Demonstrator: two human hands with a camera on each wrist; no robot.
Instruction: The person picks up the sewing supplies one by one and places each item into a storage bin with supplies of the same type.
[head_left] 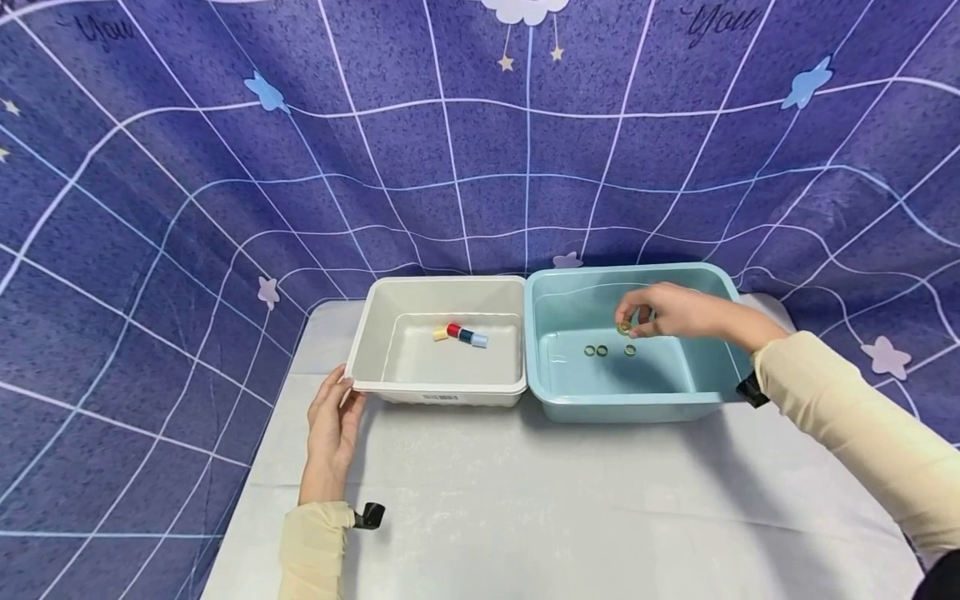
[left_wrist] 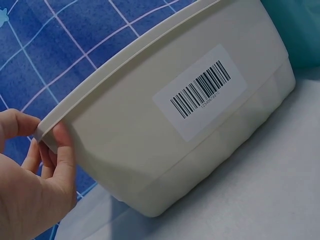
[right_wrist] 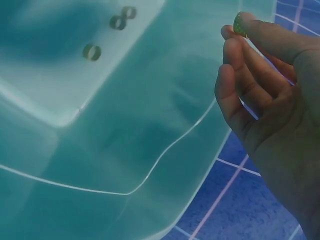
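Observation:
My right hand [head_left: 671, 311] is over the light blue bin [head_left: 626, 398] and pinches a small green ring [right_wrist: 240, 25] between thumb and fingertips. Below it, three similar rings [head_left: 630, 351] lie on the bin's floor, two of them side by side. At the near left corner of the off-white bin [head_left: 442, 388], my left hand [head_left: 332, 421] grips the rim with thumb and fingers. Inside that bin lie several small pieces: a yellow one [head_left: 440, 334], a red one [head_left: 453, 330], a dark one [head_left: 466, 336] and a light blue one [head_left: 479, 341].
Both bins stand side by side on a white-covered table [head_left: 525, 500]. Behind and to the left hangs a blue curtain [head_left: 480, 142] with a grid pattern. A barcode label [left_wrist: 200, 92] is on the off-white bin's front wall.

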